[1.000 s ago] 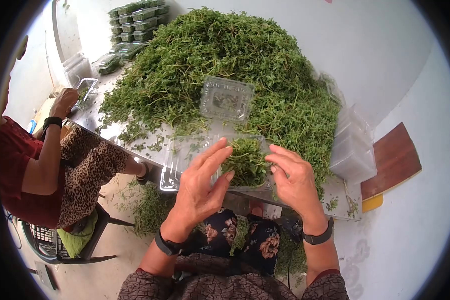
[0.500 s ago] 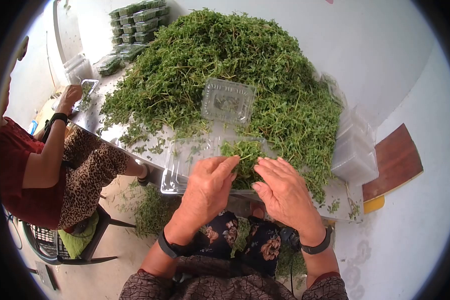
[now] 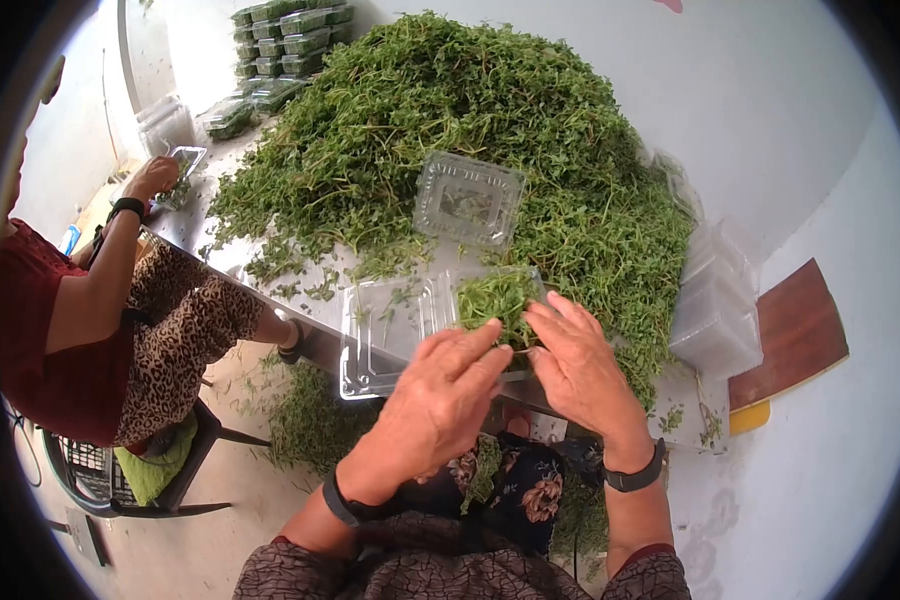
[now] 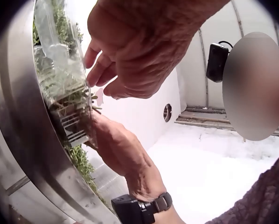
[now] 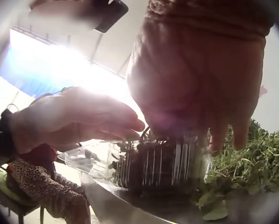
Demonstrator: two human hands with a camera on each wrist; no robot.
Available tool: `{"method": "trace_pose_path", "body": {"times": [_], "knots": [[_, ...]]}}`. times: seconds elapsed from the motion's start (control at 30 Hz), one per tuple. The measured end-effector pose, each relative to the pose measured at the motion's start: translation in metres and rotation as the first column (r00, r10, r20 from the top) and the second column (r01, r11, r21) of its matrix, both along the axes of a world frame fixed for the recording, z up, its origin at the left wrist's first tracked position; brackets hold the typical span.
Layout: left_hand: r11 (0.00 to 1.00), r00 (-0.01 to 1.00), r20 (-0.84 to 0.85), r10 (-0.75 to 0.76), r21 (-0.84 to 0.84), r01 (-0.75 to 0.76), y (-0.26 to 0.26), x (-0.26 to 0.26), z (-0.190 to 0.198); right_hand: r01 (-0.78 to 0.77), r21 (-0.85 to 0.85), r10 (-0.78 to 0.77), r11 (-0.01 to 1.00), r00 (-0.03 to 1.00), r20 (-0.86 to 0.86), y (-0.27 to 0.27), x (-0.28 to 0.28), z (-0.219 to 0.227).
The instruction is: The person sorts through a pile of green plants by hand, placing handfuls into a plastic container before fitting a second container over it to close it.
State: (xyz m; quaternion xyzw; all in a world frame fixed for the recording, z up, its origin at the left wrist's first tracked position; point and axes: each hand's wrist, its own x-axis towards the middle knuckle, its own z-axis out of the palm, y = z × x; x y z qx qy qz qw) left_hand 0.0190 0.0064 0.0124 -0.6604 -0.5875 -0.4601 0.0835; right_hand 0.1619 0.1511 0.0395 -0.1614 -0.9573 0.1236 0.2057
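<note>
A clear plastic clamshell box lies with its lid (image 3: 395,335) folded out to the left. Fresh leafy green sprigs (image 3: 495,300) fill its right half and rise above the rim. My left hand (image 3: 435,405) reaches in from the near side, its fingertips right at the front of the greens. On the right, my right hand (image 3: 582,375) rests its lightly bent fingers on the sprigs and the box's edge. The left wrist view shows the left fingers (image 4: 97,67) extended just above the box. In the right wrist view, the right hand (image 5: 195,79) points down over the ribbed box wall (image 5: 153,165).
A large heap of greens (image 3: 470,100) covers the table beyond, with another clear plastic piece (image 3: 468,200) lying against it. Nested empty boxes (image 3: 718,310) stand at right, filled boxes (image 3: 290,45) at back left. A seated person (image 3: 80,330) works at the table's left side.
My left hand has come from the box's left side to the near edge of the greens. My right hand has moved inward onto them. The seated person's hand has shifted slightly.
</note>
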Motion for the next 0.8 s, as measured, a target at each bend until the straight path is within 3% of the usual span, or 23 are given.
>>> {"method": "trace_pose_path", "body": {"times": [0.03,0.27,0.53,0.8], "knots": [[0.999,0.997,0.064,0.032,0.017,-0.033,-0.004,-0.002,0.002,-0.001,-0.048,0.0,0.999,1.0,-0.024,-0.001,0.003,0.002],[0.963,0.963,0.043,0.266,-0.056,-0.264,-0.025,-0.024,-0.002,0.035,-0.13,-0.052,0.991,0.99,-0.13,-0.008,0.016,0.015],[0.972,0.974,0.101,0.203,-0.144,-0.187,-0.016,-0.018,-0.005,0.021,-0.121,-0.036,0.992,0.992,-0.121,-0.004,0.002,0.004],[0.975,0.999,-0.017,0.034,-0.221,-0.037,-0.006,-0.008,-0.002,0.058,-0.109,-0.06,0.992,0.998,-0.015,-0.002,-0.006,0.0]]}}
